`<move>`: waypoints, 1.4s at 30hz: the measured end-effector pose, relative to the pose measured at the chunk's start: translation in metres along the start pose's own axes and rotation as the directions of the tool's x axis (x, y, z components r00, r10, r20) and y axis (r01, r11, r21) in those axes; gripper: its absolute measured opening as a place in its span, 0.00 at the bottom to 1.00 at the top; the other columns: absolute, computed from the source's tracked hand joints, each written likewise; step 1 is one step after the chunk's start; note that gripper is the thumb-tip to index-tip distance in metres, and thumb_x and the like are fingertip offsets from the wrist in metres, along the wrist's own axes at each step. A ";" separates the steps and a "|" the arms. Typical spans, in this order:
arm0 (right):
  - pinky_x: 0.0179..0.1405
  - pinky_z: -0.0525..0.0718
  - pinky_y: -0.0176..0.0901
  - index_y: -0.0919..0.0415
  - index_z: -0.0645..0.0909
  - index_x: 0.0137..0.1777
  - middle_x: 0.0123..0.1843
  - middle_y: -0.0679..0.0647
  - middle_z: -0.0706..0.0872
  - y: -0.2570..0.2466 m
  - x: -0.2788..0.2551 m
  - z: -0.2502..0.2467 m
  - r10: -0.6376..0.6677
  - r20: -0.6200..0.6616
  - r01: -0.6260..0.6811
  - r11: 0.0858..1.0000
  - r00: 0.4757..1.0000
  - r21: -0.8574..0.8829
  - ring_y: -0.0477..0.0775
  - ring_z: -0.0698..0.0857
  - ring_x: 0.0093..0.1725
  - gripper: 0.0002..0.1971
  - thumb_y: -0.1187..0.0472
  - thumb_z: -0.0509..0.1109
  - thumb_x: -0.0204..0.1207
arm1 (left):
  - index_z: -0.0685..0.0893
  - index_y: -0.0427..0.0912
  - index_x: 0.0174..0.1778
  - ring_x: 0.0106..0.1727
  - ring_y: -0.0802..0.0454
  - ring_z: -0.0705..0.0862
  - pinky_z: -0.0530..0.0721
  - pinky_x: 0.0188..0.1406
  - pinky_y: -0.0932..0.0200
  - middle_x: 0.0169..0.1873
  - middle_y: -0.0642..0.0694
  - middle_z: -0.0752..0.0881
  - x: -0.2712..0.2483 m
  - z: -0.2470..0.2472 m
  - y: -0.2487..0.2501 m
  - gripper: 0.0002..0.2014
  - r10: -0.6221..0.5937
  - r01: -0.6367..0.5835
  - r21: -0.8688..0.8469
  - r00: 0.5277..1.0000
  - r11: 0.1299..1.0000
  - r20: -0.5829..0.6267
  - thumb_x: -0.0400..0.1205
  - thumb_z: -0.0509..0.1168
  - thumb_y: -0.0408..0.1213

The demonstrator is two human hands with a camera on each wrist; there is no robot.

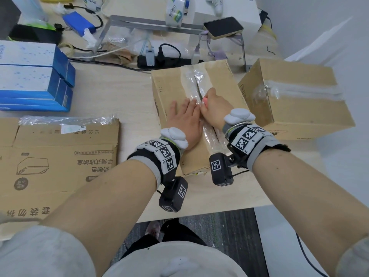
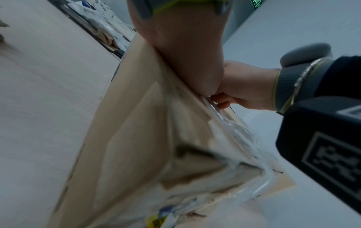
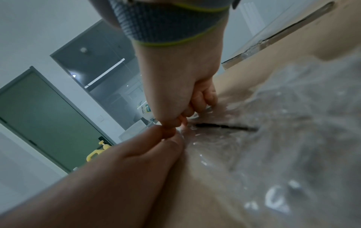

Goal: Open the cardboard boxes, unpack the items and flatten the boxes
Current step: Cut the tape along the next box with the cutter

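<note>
The cardboard box [image 1: 175, 84] being worked on sits in the middle of the pale wooden table [image 1: 119, 92], its top flaps closed and covered down the centre seam by a strip of clear tape [image 1: 194, 80]. A dark slit shows along that seam, just ahead of the right hand [image 1: 214, 104]. The left hand [image 1: 185, 120] lies flat on the left flap, fingers straight and spread, pressing the lid down. The right hand is curled into a loose fist right at the seam, its fingertips [image 3: 183, 121] bunched against the tape; whether they actually pinch it or some small tool I cannot tell. The two hands touch each other.

To the right, near the table's edge, stands a second box [image 1: 295, 100], still sealed with crinkled clear tape. On the left lies a flattened box [image 1: 60, 156] printed with a line drawing of a storage case and Chinese characters, too awkwardly turned to read with confidence. Behind it are stacked blue-and-white cartons [image 1: 34, 76]. At the back, a phone [image 1: 222, 27] rests on a metal stand [image 1: 139, 23], a black power strip [image 1: 165, 60] lies beneath, and a tape roll [image 1: 174, 15] carries lettering that looks like "deli".
</note>
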State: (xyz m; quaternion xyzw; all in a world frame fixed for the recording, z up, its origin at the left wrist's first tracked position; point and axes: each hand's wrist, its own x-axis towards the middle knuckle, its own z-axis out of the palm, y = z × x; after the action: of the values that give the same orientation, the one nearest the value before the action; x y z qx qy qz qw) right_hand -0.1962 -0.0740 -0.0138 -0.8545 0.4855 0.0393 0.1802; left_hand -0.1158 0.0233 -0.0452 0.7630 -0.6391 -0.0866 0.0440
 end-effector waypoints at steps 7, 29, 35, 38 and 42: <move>0.39 0.72 0.48 0.66 0.66 0.63 0.52 0.64 0.84 0.002 -0.007 0.001 0.005 0.019 -0.005 1.000 1.000 -0.031 0.62 0.79 0.42 0.14 0.57 0.55 0.84 | 0.60 0.41 0.82 0.84 0.47 0.54 0.46 0.81 0.40 0.83 0.46 0.59 0.001 0.002 0.000 0.26 -0.004 0.004 0.001 1.000 1.000 -0.012 0.88 0.44 0.47; 0.44 0.77 0.49 0.64 0.66 0.61 0.50 0.59 0.82 0.011 -0.019 0.002 0.024 0.057 -0.027 0.998 0.998 0.050 0.61 0.81 0.45 0.12 0.58 0.56 0.83 | 0.55 0.40 0.84 0.84 0.48 0.51 0.43 0.80 0.39 0.84 0.46 0.56 -0.018 0.001 0.010 0.31 0.031 -0.032 0.019 0.999 0.999 0.032 0.88 0.45 0.53; 0.41 0.73 0.48 0.65 0.65 0.61 0.44 0.57 0.79 0.016 -0.026 0.006 0.023 0.075 -0.027 0.999 0.997 0.046 0.61 0.79 0.42 0.11 0.59 0.56 0.83 | 0.56 0.40 0.83 0.84 0.48 0.52 0.44 0.80 0.39 0.84 0.46 0.56 -0.017 0.002 0.011 0.30 0.033 -0.034 0.030 0.999 0.999 0.041 0.88 0.44 0.53; 0.42 0.77 0.51 0.64 0.65 0.61 0.44 0.59 0.80 0.015 -0.027 0.006 0.018 0.073 -0.019 1.000 0.997 0.024 0.62 0.80 0.41 0.11 0.59 0.56 0.83 | 0.57 0.40 0.83 0.84 0.48 0.52 0.44 0.80 0.39 0.84 0.46 0.57 -0.017 0.002 0.010 0.30 0.026 -0.027 0.020 0.999 0.999 0.031 0.88 0.44 0.53; 0.39 0.75 0.51 0.63 0.65 0.60 0.43 0.59 0.79 0.015 -0.033 0.008 0.025 0.045 -0.025 1.000 0.999 0.002 0.63 0.79 0.39 0.10 0.59 0.55 0.83 | 0.57 0.40 0.83 0.84 0.49 0.52 0.44 0.81 0.39 0.84 0.46 0.57 -0.018 0.002 0.012 0.30 0.024 -0.024 0.011 0.999 1.000 0.028 0.87 0.44 0.52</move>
State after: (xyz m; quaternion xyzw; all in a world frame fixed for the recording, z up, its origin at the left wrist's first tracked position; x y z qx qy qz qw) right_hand -0.2252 -0.0511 -0.0173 -0.8470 0.4921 0.0604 0.1917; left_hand -0.1306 0.0384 -0.0439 0.7542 -0.6493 -0.0929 0.0319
